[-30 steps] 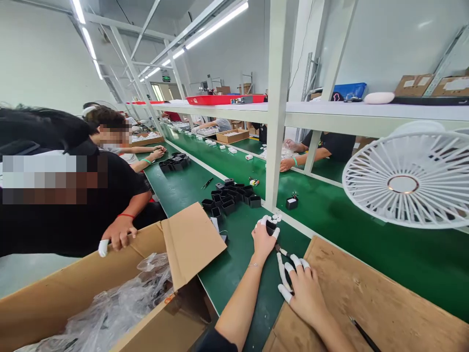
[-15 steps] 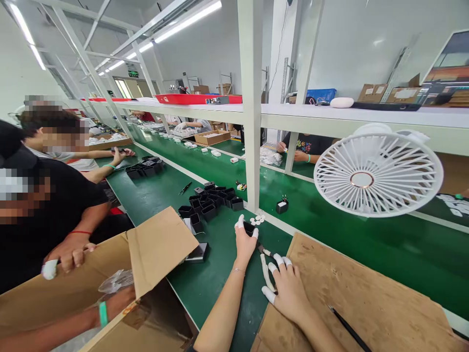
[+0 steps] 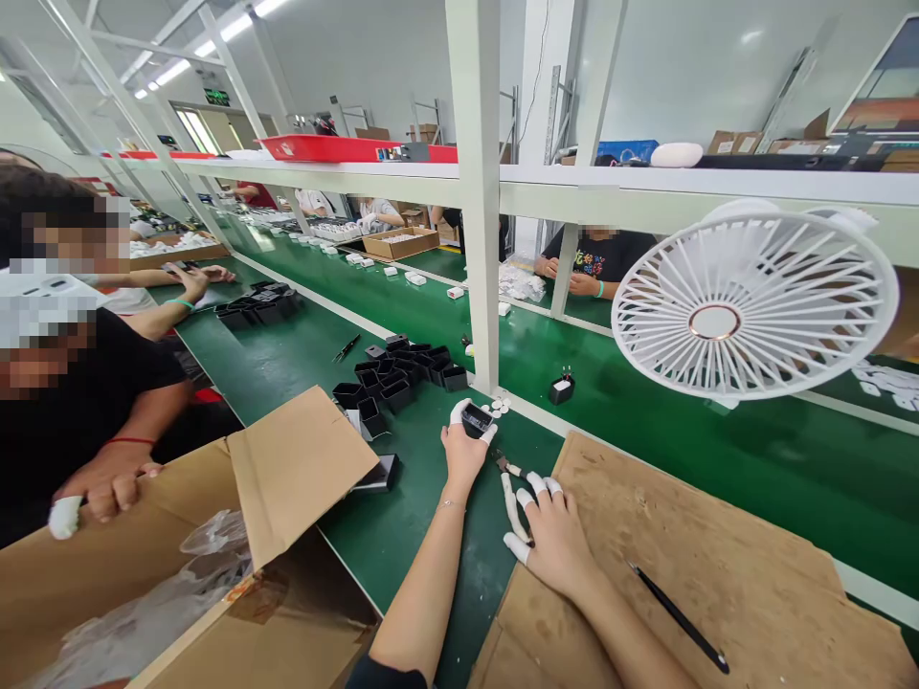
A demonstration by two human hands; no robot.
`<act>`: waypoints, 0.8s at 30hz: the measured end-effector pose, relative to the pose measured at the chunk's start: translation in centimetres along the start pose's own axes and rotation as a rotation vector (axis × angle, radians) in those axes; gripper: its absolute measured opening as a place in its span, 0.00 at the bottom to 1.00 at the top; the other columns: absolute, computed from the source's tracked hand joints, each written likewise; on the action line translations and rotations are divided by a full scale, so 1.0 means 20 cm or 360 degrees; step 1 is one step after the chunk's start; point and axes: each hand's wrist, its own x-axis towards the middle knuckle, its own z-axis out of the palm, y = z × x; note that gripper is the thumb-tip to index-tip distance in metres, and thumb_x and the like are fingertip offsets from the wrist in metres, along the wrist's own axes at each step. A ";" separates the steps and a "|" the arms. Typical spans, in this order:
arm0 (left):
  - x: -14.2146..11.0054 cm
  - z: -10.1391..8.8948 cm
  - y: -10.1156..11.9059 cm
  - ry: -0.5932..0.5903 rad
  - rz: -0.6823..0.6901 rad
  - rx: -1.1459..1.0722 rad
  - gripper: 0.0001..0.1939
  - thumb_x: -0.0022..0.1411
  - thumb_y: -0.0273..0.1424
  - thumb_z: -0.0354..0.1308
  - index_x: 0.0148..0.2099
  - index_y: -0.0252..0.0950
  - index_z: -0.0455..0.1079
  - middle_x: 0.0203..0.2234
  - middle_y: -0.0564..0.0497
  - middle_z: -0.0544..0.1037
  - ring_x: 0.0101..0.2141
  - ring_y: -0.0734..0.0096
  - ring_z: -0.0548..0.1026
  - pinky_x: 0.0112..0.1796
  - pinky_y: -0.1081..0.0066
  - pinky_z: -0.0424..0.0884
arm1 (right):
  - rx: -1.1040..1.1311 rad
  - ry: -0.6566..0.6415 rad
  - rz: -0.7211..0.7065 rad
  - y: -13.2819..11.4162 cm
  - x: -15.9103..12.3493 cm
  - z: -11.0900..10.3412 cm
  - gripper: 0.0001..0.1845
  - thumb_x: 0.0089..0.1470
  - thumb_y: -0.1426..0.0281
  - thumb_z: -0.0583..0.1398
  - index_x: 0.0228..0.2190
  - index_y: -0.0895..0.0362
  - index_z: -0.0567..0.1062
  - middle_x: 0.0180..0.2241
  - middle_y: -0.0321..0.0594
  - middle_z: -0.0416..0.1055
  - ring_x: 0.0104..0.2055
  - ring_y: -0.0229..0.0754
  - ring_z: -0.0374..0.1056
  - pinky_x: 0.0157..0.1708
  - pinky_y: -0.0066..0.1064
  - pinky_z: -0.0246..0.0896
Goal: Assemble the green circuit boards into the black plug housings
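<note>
Head view, only feed on my end. Left hand (image 3: 465, 445) has finger and thumb pinched round a small open black case (image 3: 476, 418) on the green bench (image 3: 431, 536), mouth toward my camera; looks held that way to steady it and keep the inside visible. Right hand (image 3: 556, 531) is part-open over cutter-type pliers (image 3: 510, 502): thumb on one pale handle, fingers on the other, handles splayed, probably so one squeeze works them. Pliers' head sits just beside the left thumb; I can't tell its jaw gap. White discs (image 3: 500, 408) lie just past the case, likely for easy reach. More black cases (image 3: 396, 388) are heaped farther up the bench, a handy stock I guess. Tweezers (image 3: 679, 617) lie on the cardboard sheet (image 3: 610, 584), right of my right arm, clear of both hands
</note>
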 end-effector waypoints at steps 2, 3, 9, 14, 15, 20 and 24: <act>0.00 0.00 0.00 0.0011 0.0127 -0.0184 0.32 0.54 0.32 0.64 0.60 0.45 0.58 0.53 0.51 0.75 0.54 0.63 0.73 0.61 0.58 0.58 | 0.0005 0.0002 0.0000 0.00 0.00 0.00 0.29 0.57 0.58 0.56 0.56 0.57 0.67 0.64 0.50 0.57 0.62 0.63 0.51 0.55 0.51 0.52; 0.00 0.00 0.00 0.0018 0.0186 -0.0293 0.33 0.54 0.31 0.64 0.60 0.43 0.59 0.53 0.49 0.74 0.54 0.61 0.72 0.61 0.57 0.58 | 0.0007 0.0003 0.0001 0.00 0.00 0.00 0.28 0.57 0.58 0.56 0.56 0.57 0.67 0.63 0.50 0.57 0.62 0.63 0.51 0.55 0.52 0.52; 0.00 0.01 -0.02 0.0045 0.0244 -0.0529 0.33 0.52 0.30 0.65 0.59 0.41 0.61 0.53 0.45 0.74 0.54 0.55 0.72 0.58 0.53 0.63 | 0.0019 0.0019 0.0002 0.00 0.00 0.00 0.29 0.57 0.57 0.56 0.56 0.58 0.68 0.63 0.50 0.58 0.62 0.64 0.51 0.55 0.52 0.53; -0.02 0.01 0.00 -0.0014 0.0323 -0.0608 0.34 0.52 0.30 0.65 0.61 0.42 0.60 0.57 0.45 0.70 0.57 0.54 0.69 0.59 0.53 0.63 | 0.0019 0.0022 0.0000 -0.01 0.00 -0.02 0.29 0.56 0.57 0.57 0.55 0.58 0.68 0.63 0.51 0.58 0.61 0.64 0.52 0.54 0.52 0.53; -0.03 0.01 0.00 -0.0037 0.0356 -0.0647 0.35 0.52 0.30 0.65 0.61 0.42 0.59 0.58 0.45 0.69 0.58 0.54 0.68 0.60 0.53 0.62 | 0.0019 0.0022 0.0002 -0.01 0.00 -0.02 0.29 0.56 0.57 0.57 0.55 0.58 0.68 0.63 0.51 0.58 0.61 0.64 0.52 0.54 0.52 0.53; -0.04 0.03 -0.01 -0.0209 0.0504 -0.0842 0.37 0.53 0.34 0.66 0.63 0.41 0.55 0.62 0.42 0.65 0.62 0.55 0.64 0.62 0.54 0.60 | 0.0023 0.0023 -0.0003 -0.01 0.01 -0.02 0.29 0.56 0.57 0.57 0.55 0.58 0.68 0.63 0.52 0.58 0.61 0.63 0.52 0.54 0.52 0.53; -0.05 0.06 -0.01 -0.0305 0.0529 -0.0977 0.38 0.54 0.37 0.66 0.63 0.41 0.53 0.62 0.40 0.63 0.63 0.54 0.63 0.62 0.52 0.59 | 0.0023 0.0025 -0.0008 -0.01 0.01 -0.02 0.29 0.57 0.57 0.57 0.56 0.59 0.68 0.63 0.52 0.58 0.61 0.64 0.52 0.54 0.52 0.53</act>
